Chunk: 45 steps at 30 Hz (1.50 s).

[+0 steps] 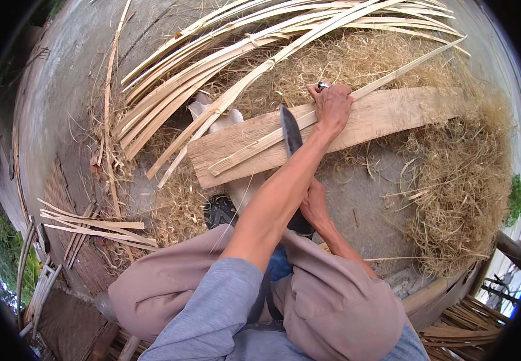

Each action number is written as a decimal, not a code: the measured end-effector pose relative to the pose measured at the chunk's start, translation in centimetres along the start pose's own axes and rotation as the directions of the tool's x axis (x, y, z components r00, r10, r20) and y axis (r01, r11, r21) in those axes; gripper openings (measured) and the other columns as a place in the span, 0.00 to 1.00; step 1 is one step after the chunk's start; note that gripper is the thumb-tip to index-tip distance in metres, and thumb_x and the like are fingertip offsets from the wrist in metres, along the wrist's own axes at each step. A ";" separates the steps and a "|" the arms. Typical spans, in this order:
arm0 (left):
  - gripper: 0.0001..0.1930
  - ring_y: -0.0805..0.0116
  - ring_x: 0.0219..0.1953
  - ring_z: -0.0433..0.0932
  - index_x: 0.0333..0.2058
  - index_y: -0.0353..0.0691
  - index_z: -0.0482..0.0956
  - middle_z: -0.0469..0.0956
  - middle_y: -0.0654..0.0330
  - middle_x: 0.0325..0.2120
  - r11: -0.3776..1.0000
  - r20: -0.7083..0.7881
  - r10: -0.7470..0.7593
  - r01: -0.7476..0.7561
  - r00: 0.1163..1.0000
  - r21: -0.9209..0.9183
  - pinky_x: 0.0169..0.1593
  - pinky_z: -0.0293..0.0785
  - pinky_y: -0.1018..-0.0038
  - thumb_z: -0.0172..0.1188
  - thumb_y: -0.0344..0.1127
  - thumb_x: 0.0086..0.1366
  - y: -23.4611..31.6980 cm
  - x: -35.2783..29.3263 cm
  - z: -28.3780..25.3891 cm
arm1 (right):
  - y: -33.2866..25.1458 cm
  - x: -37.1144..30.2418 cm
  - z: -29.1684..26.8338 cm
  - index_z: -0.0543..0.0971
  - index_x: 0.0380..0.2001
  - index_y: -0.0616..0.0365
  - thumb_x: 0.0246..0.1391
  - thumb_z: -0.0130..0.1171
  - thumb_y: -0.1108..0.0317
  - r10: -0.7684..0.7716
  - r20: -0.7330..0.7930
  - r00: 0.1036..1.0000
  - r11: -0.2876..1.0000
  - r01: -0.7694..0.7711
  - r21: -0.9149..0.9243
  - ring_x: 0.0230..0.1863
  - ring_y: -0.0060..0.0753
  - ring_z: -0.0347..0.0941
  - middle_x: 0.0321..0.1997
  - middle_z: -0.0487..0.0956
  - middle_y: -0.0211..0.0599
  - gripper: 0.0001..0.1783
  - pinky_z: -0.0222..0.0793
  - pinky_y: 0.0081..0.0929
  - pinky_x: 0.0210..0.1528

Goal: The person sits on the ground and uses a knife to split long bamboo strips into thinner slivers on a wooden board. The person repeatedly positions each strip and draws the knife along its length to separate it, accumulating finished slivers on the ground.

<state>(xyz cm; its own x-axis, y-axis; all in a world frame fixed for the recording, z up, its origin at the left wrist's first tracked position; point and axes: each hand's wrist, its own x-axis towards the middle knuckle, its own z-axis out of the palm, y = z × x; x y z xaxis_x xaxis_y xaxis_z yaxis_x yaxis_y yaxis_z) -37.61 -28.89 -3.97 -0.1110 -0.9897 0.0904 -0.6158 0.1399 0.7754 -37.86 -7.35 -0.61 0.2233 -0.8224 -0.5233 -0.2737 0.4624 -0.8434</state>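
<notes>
A long pale strip of bamboo or similar split wood (272,138) lies slantwise over a wooden board (386,117). My left hand (334,102) is closed on this strip above the board; a dark, shiny ring-like thing shows at one finger. Beneath my left forearm, my right hand (314,203) is closed, apparently round the handle of a knife (291,132), whose grip is mostly hidden. The dark blade points away from me and crosses the strip just left of my left hand. Whether its edge bites into the strip, I cannot tell.
Several long split strips (230,63) lie fanned beyond the board. Curly shavings (459,186) heap at the right and behind. Shorter strips (101,228) rest at the left. A dark shoe (219,210) is under the board's near edge; my knees flank my arms.
</notes>
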 end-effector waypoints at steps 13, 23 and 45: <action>0.10 0.57 0.34 0.74 0.23 0.41 0.78 0.76 0.55 0.23 0.999 -0.054 0.034 -0.033 0.998 0.006 0.51 0.56 0.56 0.66 0.35 0.62 0.9 -0.6 0.6 | 0.1 -0.7 2.6 0.80 0.50 0.65 0.57 0.68 0.62 -0.365 0.017 0.931 0.916 0.363 -0.171 0.59 0.51 0.80 0.53 0.83 0.57 0.22 0.75 0.44 0.55; 0.12 0.60 0.36 0.74 0.26 0.42 0.78 0.77 0.59 0.26 0.999 0.079 -0.005 0.002 0.997 0.035 0.57 0.57 0.53 0.67 0.39 0.66 0.6 -0.2 0.7 | 0.6 -0.9 4.7 0.81 0.49 0.66 0.58 0.68 0.62 -0.481 0.158 0.862 0.845 0.504 -0.180 0.51 0.50 0.84 0.47 0.85 0.55 0.21 0.78 0.42 0.49; 0.18 0.57 0.40 0.78 0.39 0.38 0.79 0.79 0.55 0.37 0.997 0.029 0.073 -0.073 0.997 0.010 0.45 0.76 0.57 0.70 0.48 0.64 -1.4 -0.2 0.7 | -1.3 -1.3 3.0 0.78 0.54 0.67 0.60 0.65 0.61 -0.328 0.163 0.930 0.894 0.362 -0.263 0.60 0.55 0.78 0.58 0.81 0.59 0.24 0.72 0.48 0.60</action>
<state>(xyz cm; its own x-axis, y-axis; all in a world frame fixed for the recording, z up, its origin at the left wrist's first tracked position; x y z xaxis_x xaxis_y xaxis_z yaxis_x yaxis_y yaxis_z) -37.24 -28.84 -5.54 -0.1780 -0.9756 0.1288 -0.6137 0.2124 0.7604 -35.02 -5.90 0.77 0.4504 -0.8627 -0.2299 -0.4100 0.0289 -0.9116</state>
